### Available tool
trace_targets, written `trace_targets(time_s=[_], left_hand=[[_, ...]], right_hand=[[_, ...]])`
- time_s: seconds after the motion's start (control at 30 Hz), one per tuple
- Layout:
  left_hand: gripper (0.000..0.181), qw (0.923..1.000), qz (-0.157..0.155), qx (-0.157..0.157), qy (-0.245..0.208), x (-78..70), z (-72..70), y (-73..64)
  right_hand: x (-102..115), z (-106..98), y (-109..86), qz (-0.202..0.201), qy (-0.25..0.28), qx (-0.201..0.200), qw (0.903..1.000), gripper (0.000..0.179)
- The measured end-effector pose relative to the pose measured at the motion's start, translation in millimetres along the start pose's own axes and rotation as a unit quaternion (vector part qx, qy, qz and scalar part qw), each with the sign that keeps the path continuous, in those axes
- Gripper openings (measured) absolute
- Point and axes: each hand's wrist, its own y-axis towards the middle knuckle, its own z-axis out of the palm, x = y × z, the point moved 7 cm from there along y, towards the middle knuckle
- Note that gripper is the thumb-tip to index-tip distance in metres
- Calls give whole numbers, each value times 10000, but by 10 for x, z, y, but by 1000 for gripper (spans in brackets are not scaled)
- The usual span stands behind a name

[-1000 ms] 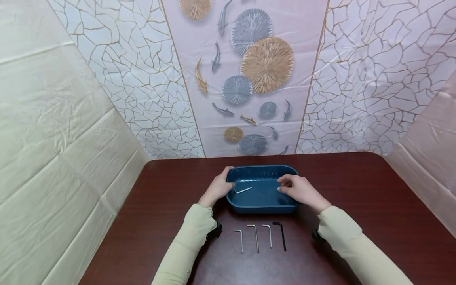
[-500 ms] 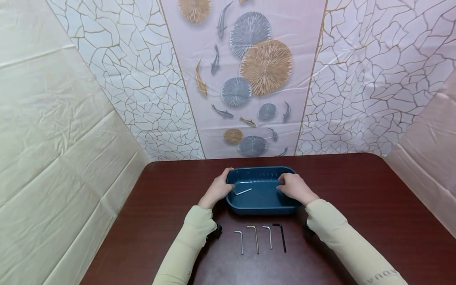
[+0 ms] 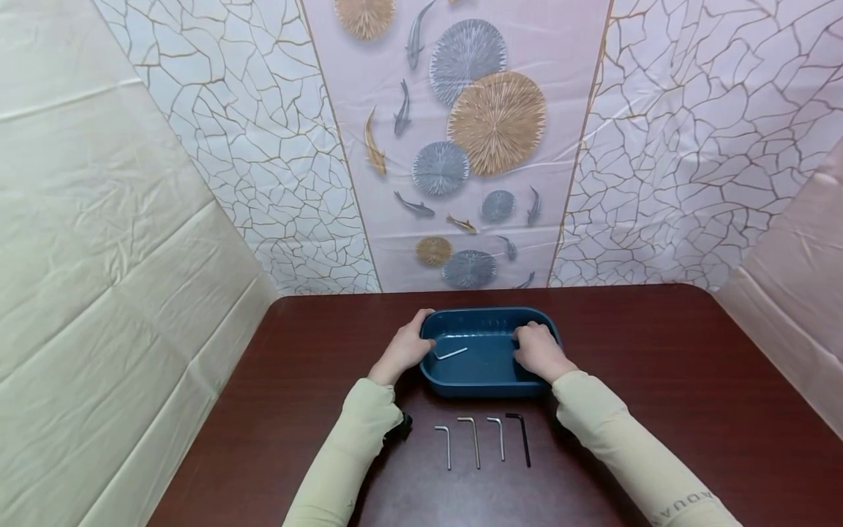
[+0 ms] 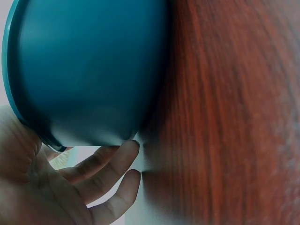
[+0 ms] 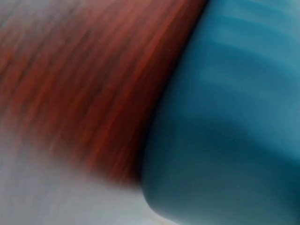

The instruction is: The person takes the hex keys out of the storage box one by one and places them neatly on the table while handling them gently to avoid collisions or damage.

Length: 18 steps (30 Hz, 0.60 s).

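Note:
My left hand (image 3: 403, 350) grips the left end of a blue plastic tray (image 3: 487, 389), its thumb over the rim. In the left wrist view, the fingers (image 4: 123, 152) reach along the tray's outer wall (image 4: 93, 70), fingertips close to the table. A silver L-shaped hex key (image 3: 451, 353) lies in the tray near that thumb. My right hand (image 3: 540, 351) is down inside the tray's right end, back of the hand up, fingertips mostly hidden; I cannot tell whether they hold anything. The right wrist view has only the blurred blue tray wall (image 5: 225, 140) and tabletop.
Several hex keys stand in a row on the dark red table (image 3: 316, 439) in front of the tray: silver ones such as the leftmost hex key (image 3: 448, 448), and a black hex key (image 3: 525, 443) at the right. A patterned cloth (image 3: 395, 256) hangs behind the table.
My right hand has moved left and lower into the tray, its back now turned up and its fingertips less visible. The left hand keeps its grip on the tray.

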Motion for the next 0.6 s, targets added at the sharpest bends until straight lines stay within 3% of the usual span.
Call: trace_targets(time_s=[0.4,0.6], left_hand=[[59,9999,79,5,-78,-11,-7,25],[58,10000,-1,-26,-30,-5,3,18]], right_hand=[[-46,28,55,-51,407,-12,9992,28],[-71,62,71,-7,733,252,9970,25]])
